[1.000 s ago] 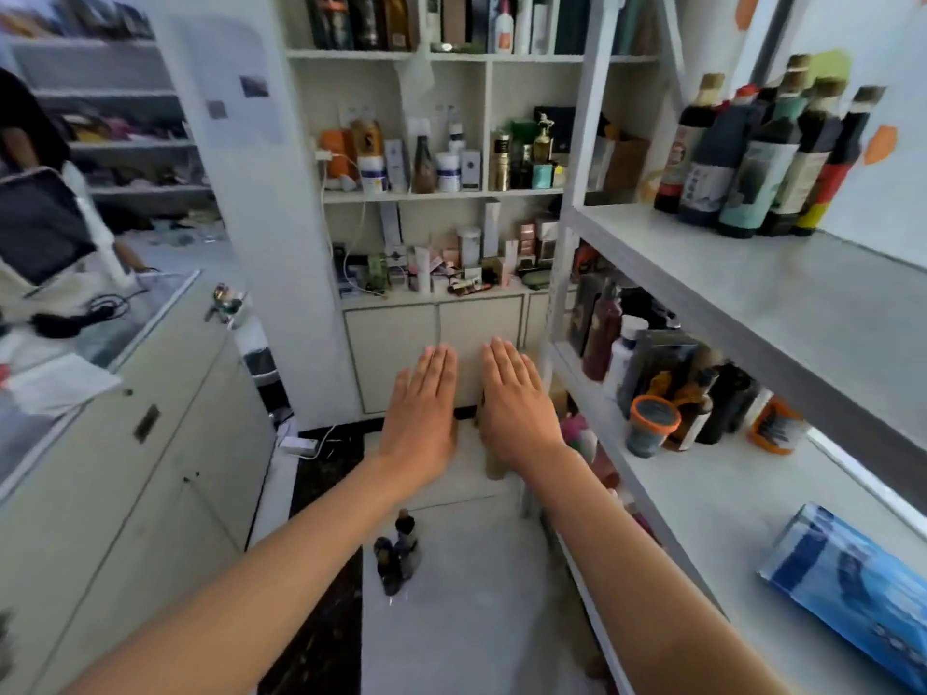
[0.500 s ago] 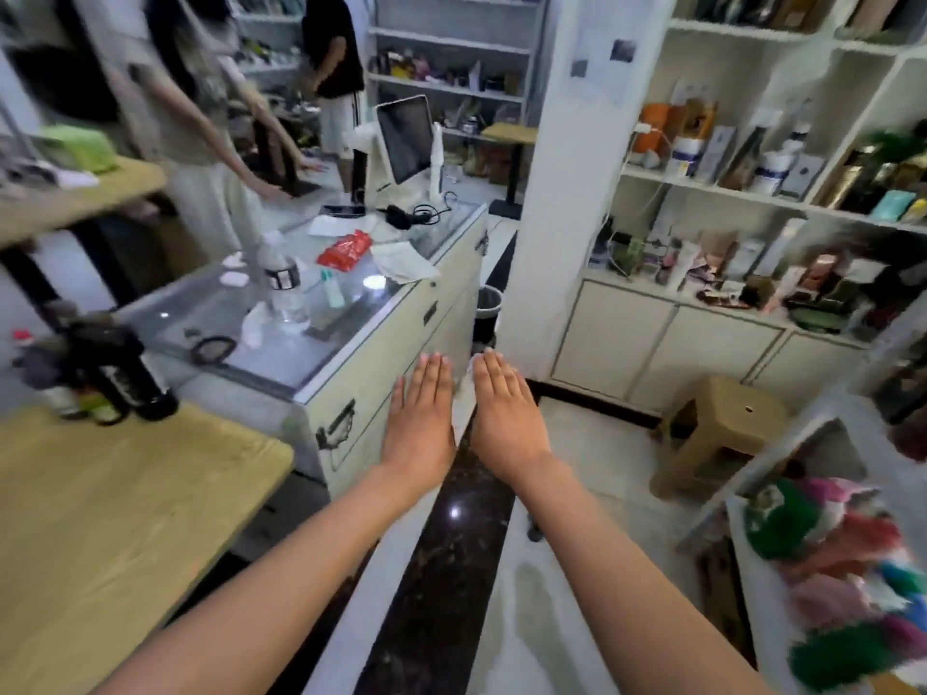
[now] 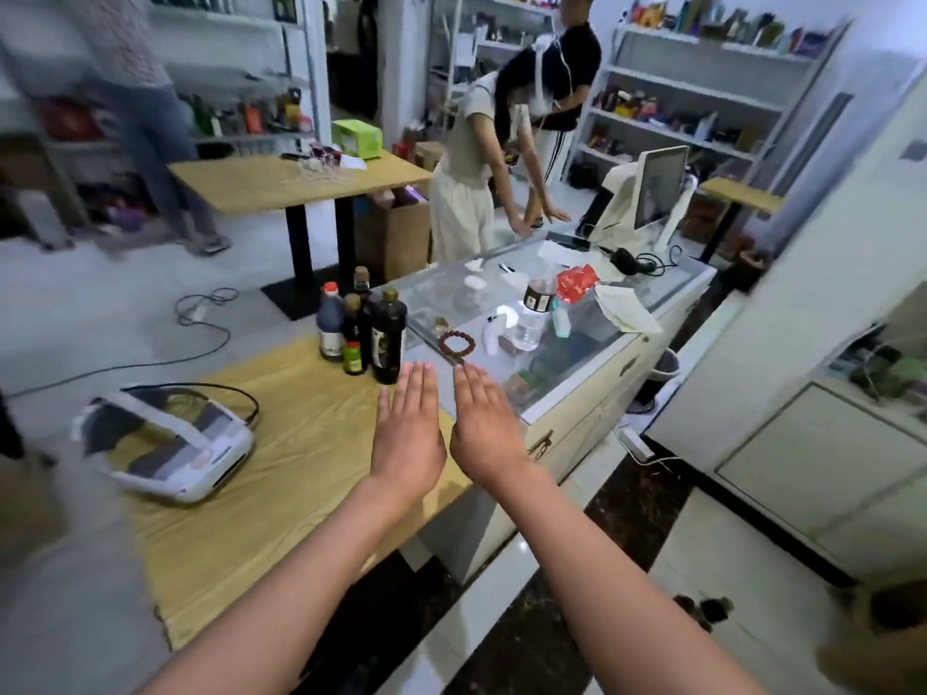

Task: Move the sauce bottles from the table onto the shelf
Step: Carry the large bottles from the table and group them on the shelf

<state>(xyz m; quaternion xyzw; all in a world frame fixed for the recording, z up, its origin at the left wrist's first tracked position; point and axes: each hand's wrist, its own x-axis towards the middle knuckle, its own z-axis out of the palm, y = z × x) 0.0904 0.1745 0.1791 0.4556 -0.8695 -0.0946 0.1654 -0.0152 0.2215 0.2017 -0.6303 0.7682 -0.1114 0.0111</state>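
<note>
**Both hands flat and bare, bottles waiting on the table**

While both arms are reaching forward over the scene, nothing is sitting in either hand. Starting at the left, a white device [image 3: 165,443] with grey panels is lying on the near wooden table [image 3: 281,474], a dark cable looping off its back edge. Further along, at the table's far corner, the sauce bottles [image 3: 362,329] are standing upright in a tight cluster: dark bottles, one with a red cap, one with a green label, the tallest with a yellowish cap. They are touching or nearly touching one another, just beside the edge of the glass counter [image 3: 592,338].

Next, the left hand [image 3: 407,433] is hovering palm down over the table's right edge, near the bottles but apart from them, fingers straight and pressed together, holding nothing. Just beside it, the right hand [image 3: 485,433] is hovering the same way over the counter's near corner, fingers straight and close together, also holding nothing.

Beyond the hands, a bead bracelet [image 3: 455,343] and a clear water bottle [image 3: 532,313] are resting on the counter's glass, with a red packet [image 3: 577,283] further back. At the counter's far end, a screen [image 3: 659,185] is standing, and a person in light clothes [image 3: 469,168] is bending toward the counter.
</note>
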